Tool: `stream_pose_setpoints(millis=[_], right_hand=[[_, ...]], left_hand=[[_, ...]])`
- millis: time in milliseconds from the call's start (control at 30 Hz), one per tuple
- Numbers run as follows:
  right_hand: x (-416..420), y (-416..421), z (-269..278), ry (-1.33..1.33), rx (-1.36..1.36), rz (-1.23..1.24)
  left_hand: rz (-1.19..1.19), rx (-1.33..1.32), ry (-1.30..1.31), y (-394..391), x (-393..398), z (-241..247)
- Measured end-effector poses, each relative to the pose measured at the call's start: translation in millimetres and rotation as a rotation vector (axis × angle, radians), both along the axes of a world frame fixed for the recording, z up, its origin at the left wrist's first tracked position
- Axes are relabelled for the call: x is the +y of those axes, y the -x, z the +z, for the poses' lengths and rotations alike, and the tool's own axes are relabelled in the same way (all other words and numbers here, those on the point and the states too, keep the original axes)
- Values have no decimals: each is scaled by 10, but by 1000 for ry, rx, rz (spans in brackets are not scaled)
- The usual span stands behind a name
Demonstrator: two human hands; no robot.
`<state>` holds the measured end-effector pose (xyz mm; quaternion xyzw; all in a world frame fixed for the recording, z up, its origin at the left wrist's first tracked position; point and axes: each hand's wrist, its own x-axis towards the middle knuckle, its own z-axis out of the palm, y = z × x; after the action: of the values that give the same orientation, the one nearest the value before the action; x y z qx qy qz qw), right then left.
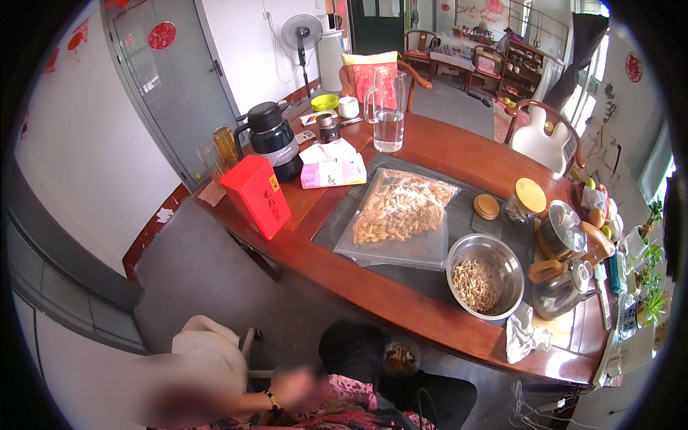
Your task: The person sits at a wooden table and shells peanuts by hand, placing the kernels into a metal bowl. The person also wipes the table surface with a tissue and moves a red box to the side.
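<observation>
At the bottom of the view, my left hand is near my lap, with a dark bracelet at the wrist. It is blurred, so its fingers and anything in them cannot be made out. My right hand is out of view. On the wooden table before me, a clear zip bag of elongated tan nuts lies on a dark mat. To its right stands a stainless steel bowl partly filled with striped, seed-like pieces. Low by my dark-trousered legs is a clear container of brown bits.
Leftward on the table are a red box, a tissue box, a black vacuum jug and a glass pitcher of water. Rightward stand a lidded jar, a kettle and crumpled tissue. Cables trail below.
</observation>
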<state>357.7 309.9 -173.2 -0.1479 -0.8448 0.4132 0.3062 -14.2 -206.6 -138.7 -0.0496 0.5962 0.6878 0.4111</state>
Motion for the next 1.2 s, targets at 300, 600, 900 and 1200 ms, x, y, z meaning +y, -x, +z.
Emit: stream_pose_setpoints(millis=[300, 600, 900, 1200], right_hand=[[-390, 507, 804, 530, -763, -780], [-345, 512, 794, 727, -742, -797], [-404, 405, 660, 336, -729, -766], [-507, 422, 679, 358, -602, -780]], left_hand=[[-14, 1072, 745, 442, 180, 712], [1012, 1424, 754, 2861, -146, 2247], [920, 1084, 296, 3451, -42, 2026], [841, 794, -81, 2943, -8, 2283]])
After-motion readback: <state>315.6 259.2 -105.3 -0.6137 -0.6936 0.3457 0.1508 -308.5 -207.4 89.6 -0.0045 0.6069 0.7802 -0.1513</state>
